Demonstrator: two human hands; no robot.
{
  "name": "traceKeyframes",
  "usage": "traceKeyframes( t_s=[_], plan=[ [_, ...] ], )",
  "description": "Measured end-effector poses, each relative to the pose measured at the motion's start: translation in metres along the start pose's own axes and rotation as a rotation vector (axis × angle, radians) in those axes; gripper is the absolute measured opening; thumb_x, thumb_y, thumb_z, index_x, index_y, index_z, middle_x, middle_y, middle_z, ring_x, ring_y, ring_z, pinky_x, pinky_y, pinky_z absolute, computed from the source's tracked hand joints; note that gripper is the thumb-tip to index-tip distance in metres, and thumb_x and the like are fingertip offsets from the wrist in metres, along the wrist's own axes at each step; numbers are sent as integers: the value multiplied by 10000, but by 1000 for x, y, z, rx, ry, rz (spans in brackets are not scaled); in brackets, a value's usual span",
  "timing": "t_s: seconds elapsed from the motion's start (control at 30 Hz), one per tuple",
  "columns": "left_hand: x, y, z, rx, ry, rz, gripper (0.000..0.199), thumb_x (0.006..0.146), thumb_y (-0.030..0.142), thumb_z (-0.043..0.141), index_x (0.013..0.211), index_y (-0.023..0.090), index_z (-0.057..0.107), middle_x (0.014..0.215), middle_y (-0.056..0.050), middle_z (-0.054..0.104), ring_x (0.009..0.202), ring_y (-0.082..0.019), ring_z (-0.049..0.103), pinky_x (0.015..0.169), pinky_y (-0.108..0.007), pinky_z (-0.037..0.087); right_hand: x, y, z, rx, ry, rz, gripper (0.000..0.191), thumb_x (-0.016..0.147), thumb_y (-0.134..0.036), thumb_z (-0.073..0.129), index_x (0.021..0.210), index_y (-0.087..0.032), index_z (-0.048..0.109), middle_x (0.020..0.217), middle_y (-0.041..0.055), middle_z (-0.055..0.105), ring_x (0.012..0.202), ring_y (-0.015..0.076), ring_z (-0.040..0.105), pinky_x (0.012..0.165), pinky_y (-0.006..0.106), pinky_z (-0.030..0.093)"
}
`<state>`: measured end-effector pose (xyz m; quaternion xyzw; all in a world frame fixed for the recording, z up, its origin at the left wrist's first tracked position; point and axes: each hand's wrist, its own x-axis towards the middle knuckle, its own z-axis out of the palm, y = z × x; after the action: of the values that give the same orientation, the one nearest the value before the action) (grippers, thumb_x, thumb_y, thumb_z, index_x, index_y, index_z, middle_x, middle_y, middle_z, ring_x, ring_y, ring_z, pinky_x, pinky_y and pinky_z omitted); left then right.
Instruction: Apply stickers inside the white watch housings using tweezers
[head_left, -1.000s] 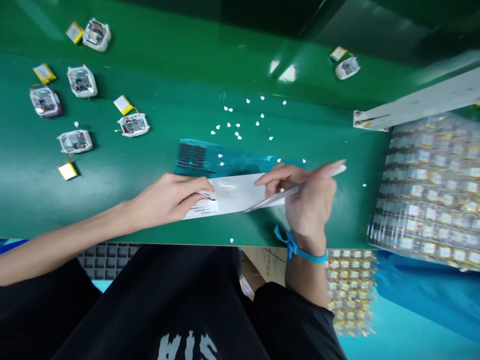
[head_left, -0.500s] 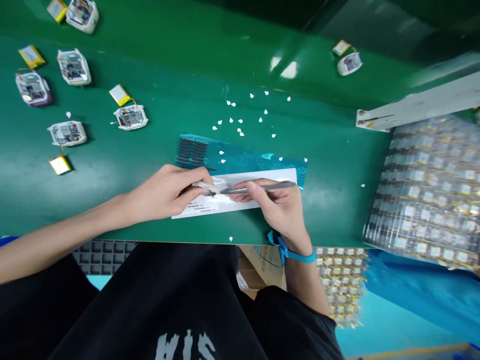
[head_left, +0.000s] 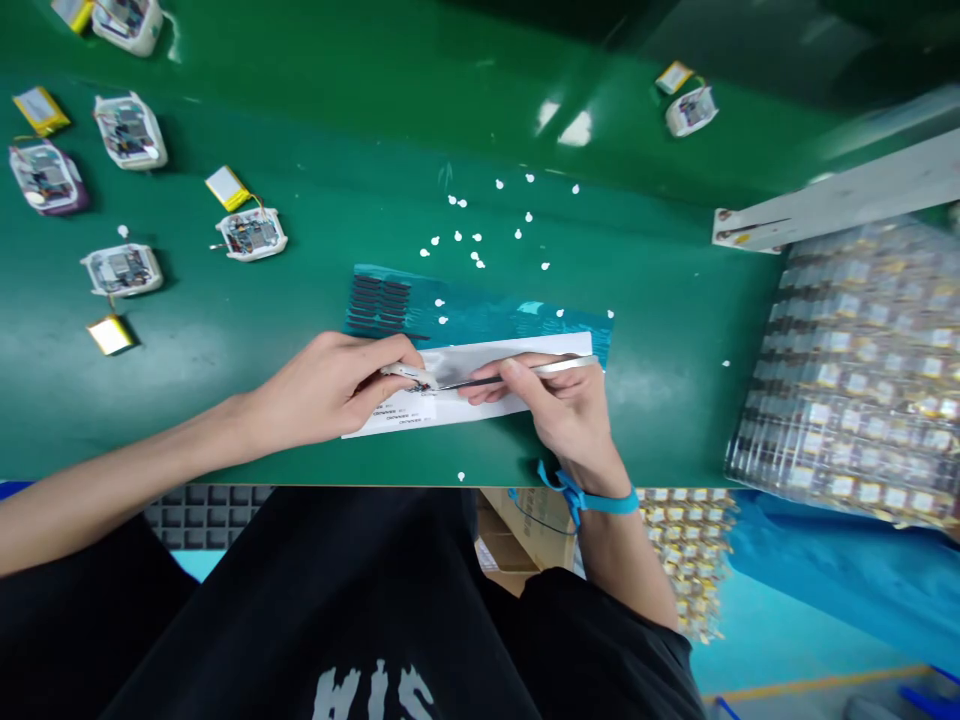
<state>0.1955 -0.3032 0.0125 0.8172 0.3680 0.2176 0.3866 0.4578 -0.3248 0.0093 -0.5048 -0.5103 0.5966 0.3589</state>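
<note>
Between thumb and fingers, my left hand (head_left: 349, 385) pinches a small white device housing (head_left: 409, 376), tilted on its edge, with electronics showing on its right side. My right hand (head_left: 559, 395) is closed round a pair of metal tweezers (head_left: 559, 367). Their tip reaches the right end of the housing; whether it grips anything is too small to tell. Beneath both hands lies a white label sheet (head_left: 480, 358) with printed lines. Behind it, a blue film strip (head_left: 487, 300) carries dark strips (head_left: 380, 300) at its left end.
Several opened housings (head_left: 253, 235) with circuit boards, some with wired yellow-edged batteries (head_left: 226, 187), lie at left. Small white round pieces (head_left: 477, 237) are scattered behind the film. Stacked clear trays (head_left: 855, 370) and a white bracket (head_left: 825, 200) stand at right.
The tweezers have turned slightly in my right hand, their rear end now a little higher. My left hand keeps hold of the housing. The whole view has shifted slightly.
</note>
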Motion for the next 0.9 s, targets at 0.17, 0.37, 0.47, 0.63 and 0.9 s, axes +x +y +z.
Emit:
traceKeyframes(
  t_s=[0.17, 0.37, 0.47, 0.63, 0.9],
  plan=[
    [1, 7, -3, -155, 62, -121, 199, 993, 210, 591, 1097, 170, 755, 840, 6, 778, 501, -67, 532, 490, -182, 382, 0, 2, -2, 90, 145, -102, 279, 934, -496, 777, 881, -227, 828, 758, 30, 818, 639, 205, 793, 611, 303, 675],
    [-2, 17, -12, -629, -57, -376, 365, 1009, 221, 540, 1334, 139, 686, 571, 29, 681, 467, -127, 630, 470, -192, 481, -2, -14, 25, 67, 218, -302, 192, 1006, -379, 707, 928, -245, 821, 780, 19, 820, 645, 201, 795, 566, 299, 659],
    [-3, 16, -15, -830, -103, -450, 394, 1004, 247, 537, 1353, 134, 683, 669, -24, 759, 565, -177, 728, 537, -236, 569, 0, -24, 38, 41, 179, -335, 204, 1022, -338, 682, 913, -222, 808, 765, 26, 819, 579, 176, 769, 506, 268, 630],
    [-3, 17, -17, -984, -128, -504, 442, 970, 242, 532, 1352, 100, 703, 666, -58, 765, 570, -200, 731, 542, -257, 571, 6, -26, 45, 22, 143, -326, 244, 1014, -377, 693, 867, -202, 782, 764, 18, 821, 543, 153, 755, 512, 249, 642],
    [-4, 22, -18, -908, -124, -494, 459, 989, 189, 472, 1373, 82, 699, 669, -69, 761, 589, -207, 747, 571, -280, 602, 5, -22, 45, -11, 117, -309, 230, 1027, -361, 668, 898, -215, 790, 765, 18, 820, 583, 164, 774, 540, 255, 654]
  ],
)
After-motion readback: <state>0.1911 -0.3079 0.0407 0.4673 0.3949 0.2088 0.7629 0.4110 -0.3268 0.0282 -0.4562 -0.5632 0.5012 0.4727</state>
